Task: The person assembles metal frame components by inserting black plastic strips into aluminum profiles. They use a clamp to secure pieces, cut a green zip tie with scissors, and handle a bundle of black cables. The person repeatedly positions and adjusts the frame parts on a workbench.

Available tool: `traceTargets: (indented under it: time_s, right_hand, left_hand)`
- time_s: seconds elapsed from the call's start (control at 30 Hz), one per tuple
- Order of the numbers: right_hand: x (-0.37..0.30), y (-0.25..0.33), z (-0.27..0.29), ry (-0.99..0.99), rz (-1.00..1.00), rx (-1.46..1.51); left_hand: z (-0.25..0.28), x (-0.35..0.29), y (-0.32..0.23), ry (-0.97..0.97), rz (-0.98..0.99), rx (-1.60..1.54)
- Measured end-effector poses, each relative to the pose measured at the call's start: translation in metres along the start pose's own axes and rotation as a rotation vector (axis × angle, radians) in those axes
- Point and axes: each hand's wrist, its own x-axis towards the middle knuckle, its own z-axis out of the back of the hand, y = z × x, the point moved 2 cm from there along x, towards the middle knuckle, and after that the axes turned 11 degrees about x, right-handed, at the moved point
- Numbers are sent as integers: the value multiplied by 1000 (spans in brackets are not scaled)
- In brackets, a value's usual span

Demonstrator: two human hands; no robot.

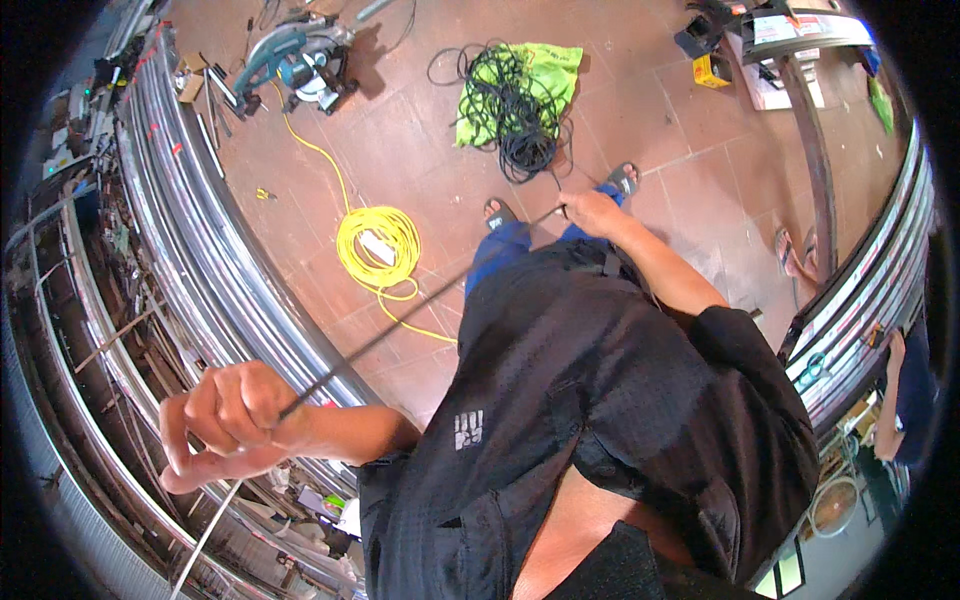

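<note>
A long thin black cord [400,325], perhaps a rubber strip, runs taut at a slant across the front of my body. My left hand [230,420] is raised at the left, its fingers curled and closed on one part of the cord. Near my thighs my right hand [592,213] grips it lower down, fingers wrapped round. From there the cord leads to a tangled black heap [515,110] on the floor ahead of my feet. Beneath that heap lies a bright green bag [553,75], partly covered.
At the left, long metal profiles [215,240] lie stacked on racks. A coiled yellow hose or cable [350,262] and a mitre saw [312,75] occupy the floor. More profiles [880,245] rest on a rack at the right, with another person's arm [890,395] beside them.
</note>
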Motion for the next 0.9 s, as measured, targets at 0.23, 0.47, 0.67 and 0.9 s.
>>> traceTargets:
  time_s: [0.23, 0.47, 0.67, 0.9]
  right_hand:
    - [-18, 79, -40, -273, -47, 551]
    - [-52, 154, 8, -544, 34, 964]
    - [-95, 176, 50, -873, 97, 1211]
    - [-133, 175, 86, -717, 240, 1005]
  left_hand:
    - [131, -39, -47, -201, 132, 220]
    - [215, -80, 19, -700, 433, 303]
    - [219, -105, 71, -798, 617, 416]
    - [198, -114, 123, -734, 760, 774]
